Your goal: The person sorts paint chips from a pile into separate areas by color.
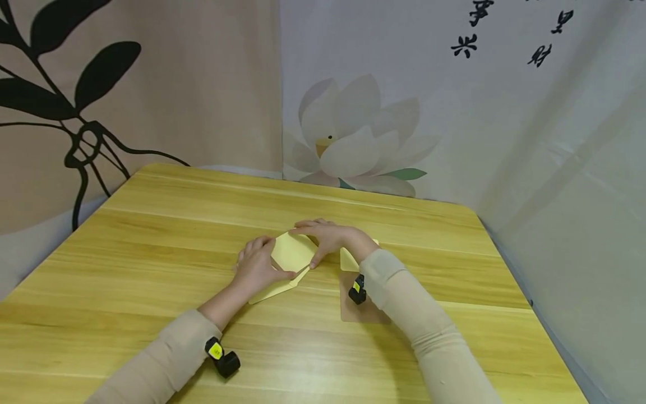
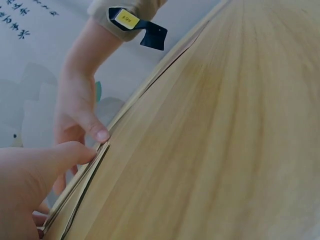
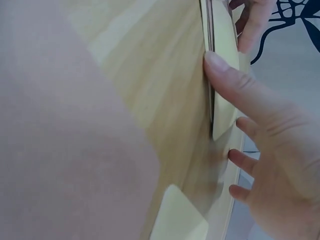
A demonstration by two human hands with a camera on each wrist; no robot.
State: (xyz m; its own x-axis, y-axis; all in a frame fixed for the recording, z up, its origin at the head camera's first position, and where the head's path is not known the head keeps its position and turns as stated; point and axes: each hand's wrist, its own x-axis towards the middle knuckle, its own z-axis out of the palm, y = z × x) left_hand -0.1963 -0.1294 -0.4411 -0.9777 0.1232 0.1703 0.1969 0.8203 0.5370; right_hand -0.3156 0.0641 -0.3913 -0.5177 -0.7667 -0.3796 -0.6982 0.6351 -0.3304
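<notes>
Between the two hands is a small stack of thin, flat cards with a pale yellow card (image 1: 292, 252) on top, close over the table. My left hand (image 1: 256, 264) holds its left and near edges, thumb along the near side. My right hand (image 1: 325, 238) grips it from the far right; the right wrist view shows that thumb (image 3: 220, 65) on the stack's edge. Several thin layers (image 2: 82, 192) show edge-on in the left wrist view. Another yellow card (image 1: 275, 290) sticks out below the left hand, partly hidden by it.
A brown square card (image 1: 348, 311) with rounded corners lies under the right forearm. Beyond it is another yellow card (image 1: 348, 261), partly covered by the right wrist. The wooden table (image 1: 151, 252) ends at a printed curtain (image 1: 227, 84) behind.
</notes>
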